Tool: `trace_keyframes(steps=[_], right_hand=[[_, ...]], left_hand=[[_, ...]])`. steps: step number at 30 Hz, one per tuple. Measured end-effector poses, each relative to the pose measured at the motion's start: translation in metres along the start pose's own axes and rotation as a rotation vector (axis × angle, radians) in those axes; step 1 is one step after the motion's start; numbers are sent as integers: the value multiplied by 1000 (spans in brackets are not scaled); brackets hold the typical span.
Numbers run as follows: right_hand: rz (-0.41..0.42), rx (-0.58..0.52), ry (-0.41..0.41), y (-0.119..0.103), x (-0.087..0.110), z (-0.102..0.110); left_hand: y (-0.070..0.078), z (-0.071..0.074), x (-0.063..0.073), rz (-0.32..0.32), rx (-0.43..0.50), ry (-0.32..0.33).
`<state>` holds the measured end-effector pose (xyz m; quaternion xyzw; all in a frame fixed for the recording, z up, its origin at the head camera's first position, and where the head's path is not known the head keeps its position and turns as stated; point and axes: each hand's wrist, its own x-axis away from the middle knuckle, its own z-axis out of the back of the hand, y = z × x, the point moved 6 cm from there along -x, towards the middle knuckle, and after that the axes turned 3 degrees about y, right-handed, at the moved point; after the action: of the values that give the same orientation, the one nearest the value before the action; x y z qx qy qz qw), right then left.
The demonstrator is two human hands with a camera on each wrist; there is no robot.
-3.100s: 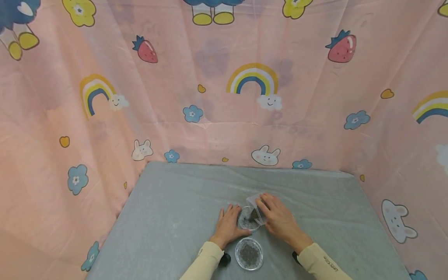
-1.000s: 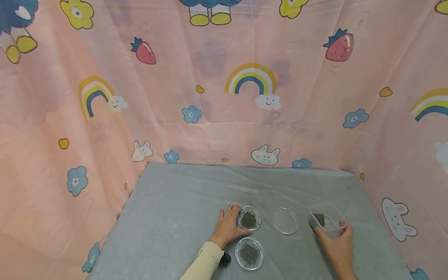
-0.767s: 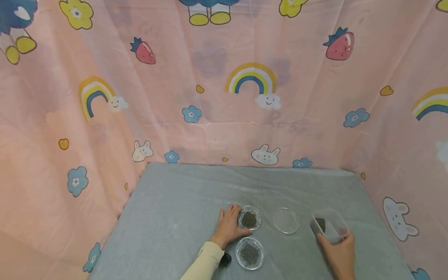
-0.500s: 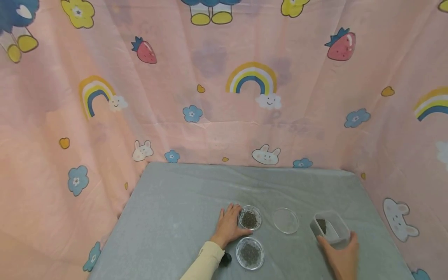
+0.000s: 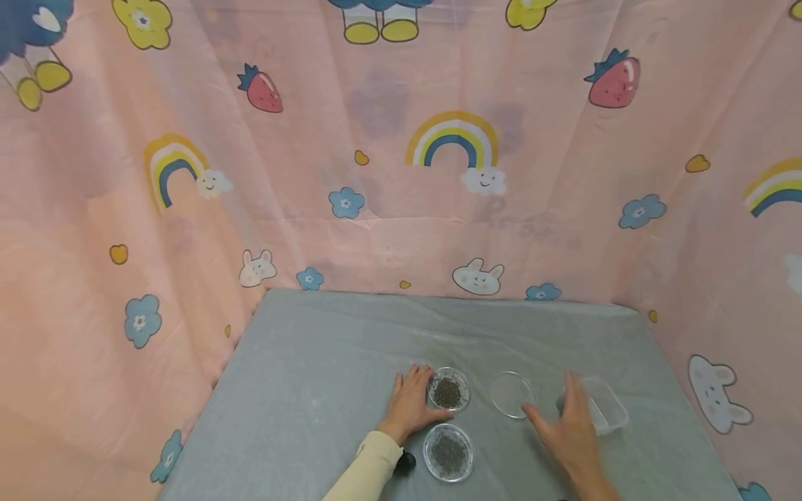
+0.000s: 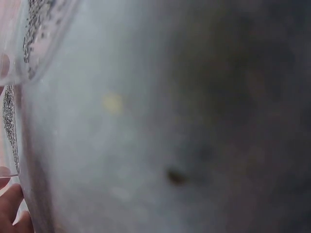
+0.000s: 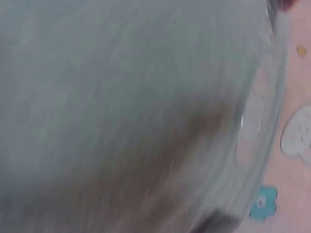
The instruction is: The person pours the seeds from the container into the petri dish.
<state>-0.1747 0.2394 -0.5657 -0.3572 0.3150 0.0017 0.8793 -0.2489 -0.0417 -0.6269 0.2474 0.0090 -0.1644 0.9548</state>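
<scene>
My left hand grips a clear petri dish holding dark grains, fingers along its left edge and thumb along its near edge. A second petri dish with grey-dark grains lies just nearer the body. Fingers show at the left margin of the left wrist view, beside grain-filled dish edges. My right hand holds nothing; its fingers are extended and its thumb tip is right at the rim of a bare, clear round dish or lid. Behind its fingers stands a clear rectangular tub, partly covered.
A grey cloth covers the table, on which everything stands. A pink printed curtain hangs behind and at both sides. Beside the left wrist sits a small black thing. The right wrist view is mostly blurred cloth.
My right hand tipped the tub over the farther dish, then set it down at the right. It has now let go and moved left towards the bare dish. My left hand has stayed put.
</scene>
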Motion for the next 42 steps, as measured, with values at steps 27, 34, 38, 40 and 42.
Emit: trace_keyframes(steps=[27,34,38,40,42], right_hand=[[-69,276,-493,33,7,-67],[-125,292,-545,35,5,-72],[-175,309,-584,38,4,-76],[-193,309,-596,38,3,-77],[-204,309,-607,38,2,-78]], left_hand=[[2,0,-3,-26,-39,43],[0,-1,-1,-16,-38,32],[0,0,-1,-16,-38,36],[0,-1,-1,-15,-39,37],[0,-1,-1,-15,-41,39]])
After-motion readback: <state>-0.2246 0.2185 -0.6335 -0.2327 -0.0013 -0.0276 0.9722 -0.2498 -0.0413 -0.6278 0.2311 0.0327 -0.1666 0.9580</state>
